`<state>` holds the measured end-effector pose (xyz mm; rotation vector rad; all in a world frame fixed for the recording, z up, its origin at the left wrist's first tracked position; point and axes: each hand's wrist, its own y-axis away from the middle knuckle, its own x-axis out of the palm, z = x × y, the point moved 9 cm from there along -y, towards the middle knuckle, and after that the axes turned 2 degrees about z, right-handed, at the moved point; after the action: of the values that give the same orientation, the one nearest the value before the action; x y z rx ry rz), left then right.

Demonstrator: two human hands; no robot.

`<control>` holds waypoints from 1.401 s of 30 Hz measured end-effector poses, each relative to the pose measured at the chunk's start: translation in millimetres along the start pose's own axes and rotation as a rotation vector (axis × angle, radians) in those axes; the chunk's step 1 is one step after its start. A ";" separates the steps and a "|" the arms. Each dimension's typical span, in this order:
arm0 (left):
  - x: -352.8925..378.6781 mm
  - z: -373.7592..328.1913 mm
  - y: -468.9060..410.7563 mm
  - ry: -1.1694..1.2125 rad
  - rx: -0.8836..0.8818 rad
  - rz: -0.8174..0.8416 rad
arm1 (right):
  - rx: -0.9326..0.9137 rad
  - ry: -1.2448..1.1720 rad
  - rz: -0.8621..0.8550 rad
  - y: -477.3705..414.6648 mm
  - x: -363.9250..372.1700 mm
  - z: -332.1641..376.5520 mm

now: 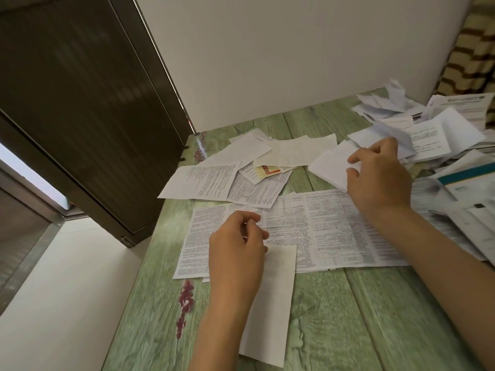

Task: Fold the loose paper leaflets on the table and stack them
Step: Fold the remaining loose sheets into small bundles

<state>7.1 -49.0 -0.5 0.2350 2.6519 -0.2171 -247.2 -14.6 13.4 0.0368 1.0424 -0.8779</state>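
The small white folded paper leaflet (pixel 328 164) is lifted just off the far right part of the pale green wood-grain surface (pixel 361 317), pinched at its near right corner by the right hand (pixel 377 180), thumb and fingers curled round the edge. It hangs as a tilted diamond, one corner pointing left; its long axis seems to run from near right to far left, though the blur makes that uncertain.

Just nearer lies the large white printed leaflet (pixel 329 231), fully unfolded and flat, its long axis running left to right across the surface. The left hand (pixel 235 253) sits over its left half with fingers curled and thumb close to forefinger; whether it pinches the sheet I cannot tell. A narrow blank white paper strip (pixel 273 303) overlaps the near edge of that sheet, its long axis running from near to far, leaning slightly right.

Beyond, a scatter of flat printed leaflets (pixel 214 180) overlaps loosely, and a heap of loose white papers (pixel 434 135) crowds the right edge.

The task looks barely begun: no tidy stack shows, one or two pieces appear folded, and most sheets lie open.
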 end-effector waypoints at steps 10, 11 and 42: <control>-15.8 6.5 11.1 -0.377 -0.093 -0.010 | -0.119 -0.166 -0.108 3.0 -8.5 15.7; -13.3 9.4 17.1 -0.455 -0.150 0.041 | -0.144 -0.189 -0.130 4.1 -11.3 19.1; -12.2 33.4 2.9 0.526 -0.410 0.085 | -0.087 -0.881 1.021 80.6 67.0 87.9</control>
<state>33.0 -54.1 -24.5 0.2983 3.1081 0.4783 -116.7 -38.4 -20.0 0.0888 0.1349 0.1259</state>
